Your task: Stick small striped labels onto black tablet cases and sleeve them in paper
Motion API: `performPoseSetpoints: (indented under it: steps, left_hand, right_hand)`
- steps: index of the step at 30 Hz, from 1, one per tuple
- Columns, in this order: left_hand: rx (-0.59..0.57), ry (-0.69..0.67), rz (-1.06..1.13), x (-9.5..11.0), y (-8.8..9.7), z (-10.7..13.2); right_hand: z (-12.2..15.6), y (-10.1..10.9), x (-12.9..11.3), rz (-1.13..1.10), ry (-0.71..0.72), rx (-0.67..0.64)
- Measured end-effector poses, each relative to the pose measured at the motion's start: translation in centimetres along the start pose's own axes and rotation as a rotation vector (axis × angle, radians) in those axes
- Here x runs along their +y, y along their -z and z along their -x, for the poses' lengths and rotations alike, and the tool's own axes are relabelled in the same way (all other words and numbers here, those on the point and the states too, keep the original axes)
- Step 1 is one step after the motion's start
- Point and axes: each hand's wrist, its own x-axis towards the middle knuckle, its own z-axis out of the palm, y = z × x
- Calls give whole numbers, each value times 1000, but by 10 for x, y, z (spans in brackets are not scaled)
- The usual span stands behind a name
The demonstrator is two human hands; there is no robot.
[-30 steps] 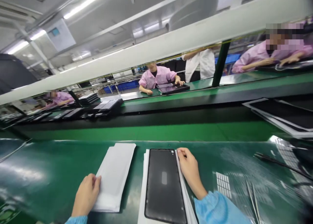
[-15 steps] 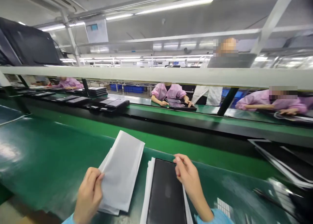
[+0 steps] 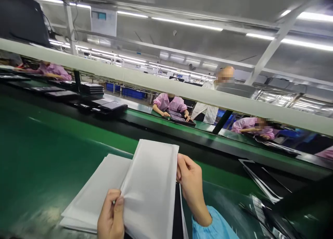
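A flat white sleeve-like sheet (image 3: 152, 183), slightly creased, is held up in front of me at a tilt. My left hand (image 3: 111, 214) pinches its left edge between thumb and fingers. On its upper right edge, my right hand (image 3: 191, 180) is closed, fingertips partly hidden. Below and behind the sheet, a strip of a dark flat panel (image 3: 178, 211) shows; the rest is covered. More white sheets (image 3: 95, 190) lie stacked on the green bench at the left, partly behind the held one.
The green bench (image 3: 39, 152) borders a black and green conveyor strip. Black panels with white edges (image 3: 262, 181) lie at the right, near a cable and small items. Across the line, dark devices (image 3: 111, 107) sit in trays, and people in pink work beneath a long white beam (image 3: 156, 84).
The left hand has moved right with a white sheet, which now covers most of the dark panel. The right hand has taken its right edge. Other white sheets remain at the left. The view has tilted.
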Motion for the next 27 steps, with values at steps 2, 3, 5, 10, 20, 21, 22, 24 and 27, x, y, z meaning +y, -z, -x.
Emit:
performPoseSetpoints:
  steps: [2, 3, 5, 10, 20, 21, 22, 24, 27]
  left_hand:
    - [-8, -63, 22, 0, -2, 1]
    - [-5, -90, 30, 0, -3, 2]
    - [2, -110, 32, -2, -5, 3]
    - [-210, 279, 316, -1, -12, 0]
    - [-570, 714, 1250, 17, -31, -3]
    - [-568, 725, 1225, 16, -31, -3]
    - [-567, 738, 1178, 16, -30, -2]
    - [-577, 749, 1037, 13, -27, -1]
    - [-533, 694, 782, 5, -9, -9]
  right_hand:
    - [-1, -5, -8, 78, 34, 42]
    - [-2, -7, -12, 126, 59, 61]
    - [-5, -12, -20, 244, 137, 86]
    - [-11, -23, -40, 375, 290, 192]
    - [-18, -39, -91, 460, 595, 263]
    - [-19, -40, -97, 468, 629, 271]
    - [-21, -40, -102, 481, 669, 286]
    - [-25, -35, -112, 544, 750, 358]
    - [-34, -9, -120, 713, 783, 477]
